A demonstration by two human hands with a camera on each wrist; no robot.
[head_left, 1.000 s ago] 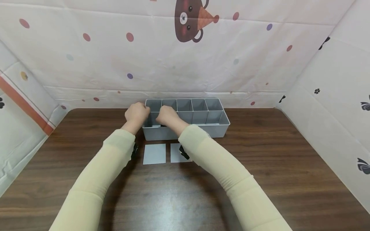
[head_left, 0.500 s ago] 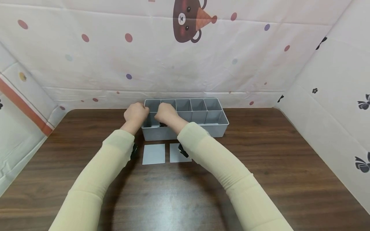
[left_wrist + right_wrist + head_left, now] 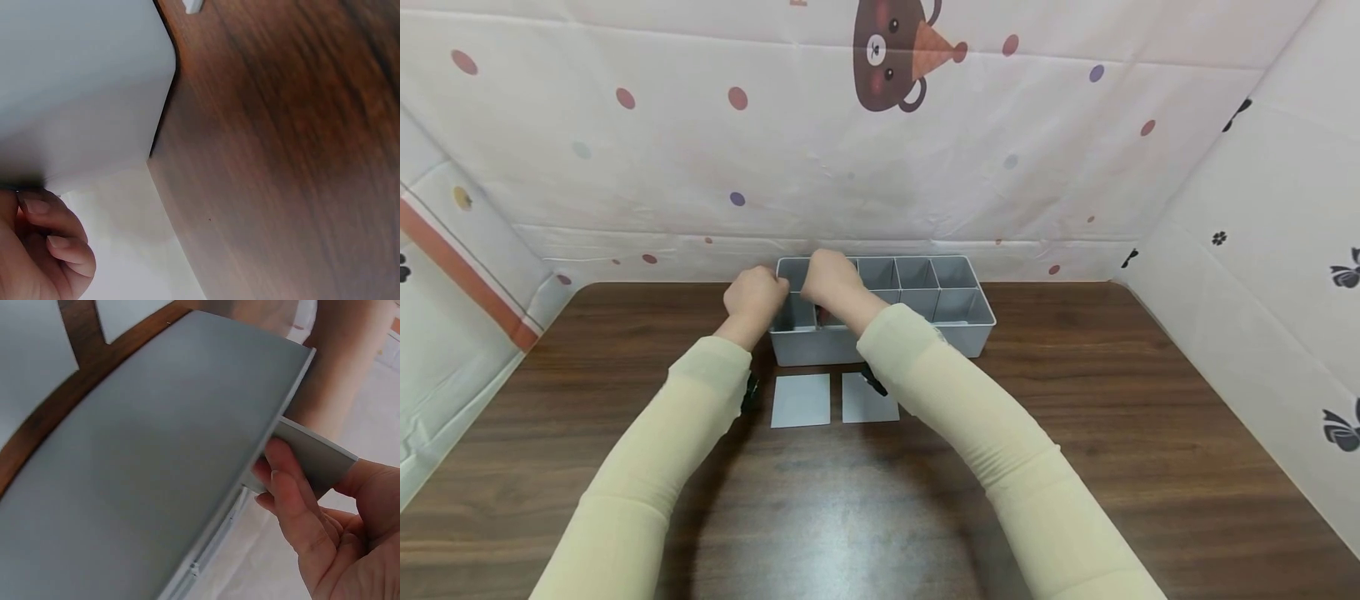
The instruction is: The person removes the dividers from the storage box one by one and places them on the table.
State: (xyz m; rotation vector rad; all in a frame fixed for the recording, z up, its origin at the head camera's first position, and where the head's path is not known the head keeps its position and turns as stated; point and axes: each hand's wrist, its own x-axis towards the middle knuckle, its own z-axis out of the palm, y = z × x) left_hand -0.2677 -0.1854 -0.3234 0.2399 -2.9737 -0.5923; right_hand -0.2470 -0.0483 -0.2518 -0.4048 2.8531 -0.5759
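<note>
A long grey divided storage box [image 3: 808,348] stands at the back of the table. At its left end my left hand [image 3: 756,302] holds the rim, its fingertips [image 3: 40,206] right at the edge in the left wrist view. Over the left compartments is my right hand [image 3: 837,283], with curled fingers. In the right wrist view this hand pinches a thin grey divider panel [image 3: 319,456], which sticks up above the box's rim. The head view hides most of that panel behind the hand.
Two pale square panels [image 3: 801,402] lie side by side on the brown table [image 3: 820,483], just before the box. A patterned cloth wall [image 3: 850,167] rises close behind it.
My right hand has risen and shifted slightly toward the back, showing more of the box's inside beneath it. The left hand stays at the rim.
</note>
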